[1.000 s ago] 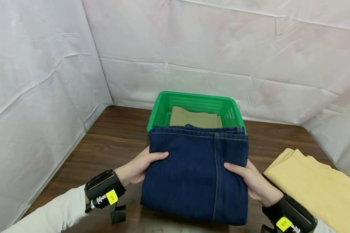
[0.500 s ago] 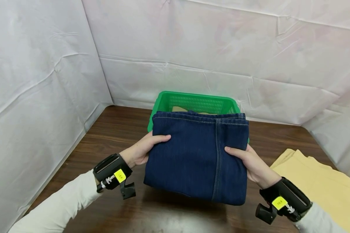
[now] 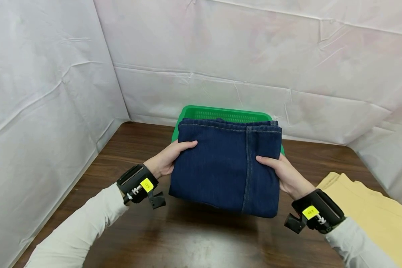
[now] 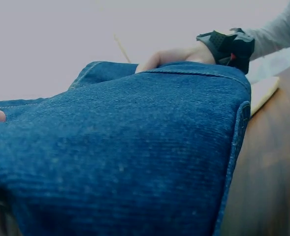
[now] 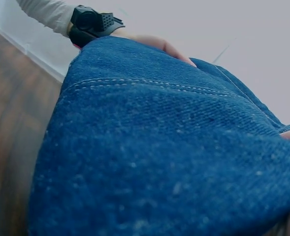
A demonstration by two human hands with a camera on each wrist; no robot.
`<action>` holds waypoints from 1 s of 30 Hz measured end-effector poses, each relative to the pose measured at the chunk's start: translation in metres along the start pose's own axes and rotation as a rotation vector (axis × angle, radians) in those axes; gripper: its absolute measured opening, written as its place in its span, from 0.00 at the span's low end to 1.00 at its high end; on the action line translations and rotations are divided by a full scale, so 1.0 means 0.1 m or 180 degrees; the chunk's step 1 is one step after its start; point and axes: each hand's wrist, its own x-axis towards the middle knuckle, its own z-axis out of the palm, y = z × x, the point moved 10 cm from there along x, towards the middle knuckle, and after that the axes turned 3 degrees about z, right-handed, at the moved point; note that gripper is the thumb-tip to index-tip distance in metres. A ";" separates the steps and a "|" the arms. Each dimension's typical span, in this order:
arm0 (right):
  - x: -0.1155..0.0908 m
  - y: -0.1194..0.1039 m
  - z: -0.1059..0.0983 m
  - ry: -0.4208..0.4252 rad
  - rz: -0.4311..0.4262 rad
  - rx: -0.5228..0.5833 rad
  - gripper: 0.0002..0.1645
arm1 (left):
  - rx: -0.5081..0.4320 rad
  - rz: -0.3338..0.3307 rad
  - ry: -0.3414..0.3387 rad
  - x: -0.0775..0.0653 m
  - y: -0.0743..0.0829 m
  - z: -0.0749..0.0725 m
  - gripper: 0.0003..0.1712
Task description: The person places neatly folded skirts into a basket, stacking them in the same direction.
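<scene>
Folded dark blue jeans (image 3: pixel 221 167) hang in the air between my two hands, in front of and partly over the green basket (image 3: pixel 227 111). My left hand (image 3: pixel 165 158) grips their left side, thumb on the front face and the other fingers mostly hidden behind. On the right side my right hand (image 3: pixel 288 175) holds them the same way. Denim (image 4: pixel 135 137) fills most of the left wrist view, and a stitched seam (image 5: pixel 149 84) crosses it in the right wrist view. The jeans hide the basket's front and its inside.
Folded pale yellow cloth (image 3: pixel 365 212) lies on the right of the brown wooden table (image 3: pixel 137 145), close to my right forearm. White sheeting (image 3: pixel 238 56) stands behind the basket and along both sides.
Both hands have carried the jeans forward, away from me, toward the basket. The jeans now cover the khaki cloth that showed inside it earlier. The yellow cloth has stayed put.
</scene>
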 end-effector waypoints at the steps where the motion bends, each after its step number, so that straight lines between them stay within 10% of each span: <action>1: 0.02 -0.01 -0.01 0.0016 -0.0005 -0.0004 0.16 | -0.0011 -0.0004 0.0006 0.02 0.01 -0.01 0.11; 30: 0.51 -0.22 -0.33 0.0331 0.0007 -0.0046 0.15 | 0.0051 -0.0235 0.0006 0.55 0.14 -0.29 0.13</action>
